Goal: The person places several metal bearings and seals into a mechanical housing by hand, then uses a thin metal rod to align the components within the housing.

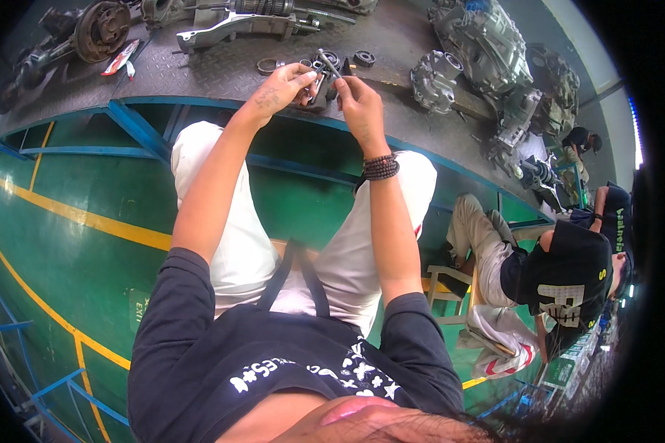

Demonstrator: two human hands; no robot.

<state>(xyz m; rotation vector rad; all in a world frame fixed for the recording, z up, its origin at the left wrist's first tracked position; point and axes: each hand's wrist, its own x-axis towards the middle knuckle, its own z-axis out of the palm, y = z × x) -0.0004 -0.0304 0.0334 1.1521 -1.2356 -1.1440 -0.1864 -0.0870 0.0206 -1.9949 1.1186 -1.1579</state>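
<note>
From the head camera, looking down, a person sits with both arms stretched out over their knees. The knees are in white trousers and the top is dark with white shapes on it.

The left hand (282, 87) and the right hand (358, 100) meet at the near edge of the bench (199, 77), a dark metal plate with a bumpy pattern and a blue frame. Between them is a small dark metal part (319, 83). The left fingers are curled tight around its left side. The right fingers are closed on it too, pinching from the right. A thin metal rod (329, 64) sticks up out of the part, tilted away from the person. The right wrist has a band of dark beads (380, 167).

Just past the hands, on the bench, lie a few metal rings (363, 57). Farther along, toward the right end of the bench, sits a big grey gear case (480, 44). At the far left corner lies an axle with a round rusty disc (102, 29). A long silver arm piece (233, 26) lies near the far edge.

The floor (66, 258) below is green with yellow lines. To the right, another person in a dark shirt (569, 277) sits on a small stool (451, 284).
</note>
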